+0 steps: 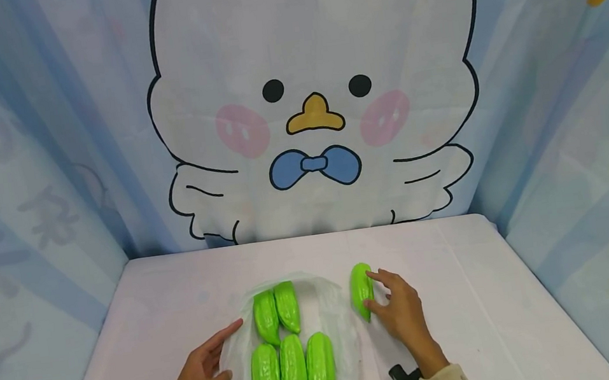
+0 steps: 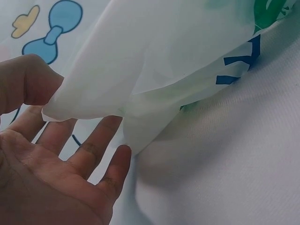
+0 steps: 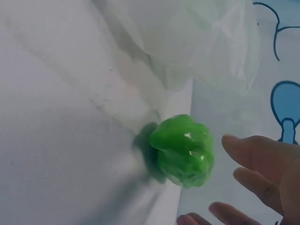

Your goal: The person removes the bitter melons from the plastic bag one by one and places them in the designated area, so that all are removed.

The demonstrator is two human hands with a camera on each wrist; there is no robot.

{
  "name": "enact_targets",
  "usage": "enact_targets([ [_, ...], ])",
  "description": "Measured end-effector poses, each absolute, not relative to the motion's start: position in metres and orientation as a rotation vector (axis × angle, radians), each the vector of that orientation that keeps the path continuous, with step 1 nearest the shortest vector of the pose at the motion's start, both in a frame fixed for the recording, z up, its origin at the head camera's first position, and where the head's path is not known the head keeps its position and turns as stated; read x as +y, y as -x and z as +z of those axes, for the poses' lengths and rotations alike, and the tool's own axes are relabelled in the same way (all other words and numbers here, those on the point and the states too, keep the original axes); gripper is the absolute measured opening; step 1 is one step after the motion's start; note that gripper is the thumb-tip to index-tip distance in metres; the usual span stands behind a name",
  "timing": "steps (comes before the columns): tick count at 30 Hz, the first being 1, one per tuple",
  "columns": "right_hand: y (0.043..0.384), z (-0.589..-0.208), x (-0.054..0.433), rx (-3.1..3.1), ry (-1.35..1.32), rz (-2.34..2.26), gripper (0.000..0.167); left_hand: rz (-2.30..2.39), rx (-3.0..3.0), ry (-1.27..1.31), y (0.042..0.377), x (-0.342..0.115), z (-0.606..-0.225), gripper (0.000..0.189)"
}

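Observation:
A white, translucent plastic bag lies opened wide on the table. Inside it are several glossy green gourd-like pieces, long, ridged and pointed at one end. My left hand is at the bag's left side, its index fingertip at the rim and its thumb apart. The bag's edge passes between thumb and spread fingers in the left wrist view. Right of the bag, another green ridged gourd lies on the table. My right hand reaches round its right side; the right wrist view shows a gap between thumb and gourd.
A white cloth covers the table. Beside my right wrist sits a small black object, its kind unclear. Behind the table hangs a curtain with a cartoon bird, and blue-white curtains flank both sides.

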State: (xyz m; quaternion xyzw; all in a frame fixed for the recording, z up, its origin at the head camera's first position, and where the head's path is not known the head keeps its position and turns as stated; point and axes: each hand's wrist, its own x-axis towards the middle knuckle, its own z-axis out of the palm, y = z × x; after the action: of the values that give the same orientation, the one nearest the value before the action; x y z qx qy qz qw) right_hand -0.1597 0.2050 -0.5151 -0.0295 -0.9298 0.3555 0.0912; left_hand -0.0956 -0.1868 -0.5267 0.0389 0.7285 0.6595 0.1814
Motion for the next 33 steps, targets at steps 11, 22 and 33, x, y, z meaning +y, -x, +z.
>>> enact_targets([
  [11, 0.138, -0.493, 0.198, -2.676, 0.046, 1.154, 0.066, 1.870, 2.050, -0.094, 0.095, -0.187, -0.526, 0.089],
  [22, 0.112, -0.484, 0.185, -2.608, -0.051, 1.284, 0.065, 1.896, 2.036, -0.135, 0.096, -0.189, -0.526, 0.089],
  [33, 0.096, -0.483, 0.173, -2.599, -0.040, 1.373, 0.069, 1.868, 2.068, -0.097, 0.095, -0.186, -0.525, 0.087],
])
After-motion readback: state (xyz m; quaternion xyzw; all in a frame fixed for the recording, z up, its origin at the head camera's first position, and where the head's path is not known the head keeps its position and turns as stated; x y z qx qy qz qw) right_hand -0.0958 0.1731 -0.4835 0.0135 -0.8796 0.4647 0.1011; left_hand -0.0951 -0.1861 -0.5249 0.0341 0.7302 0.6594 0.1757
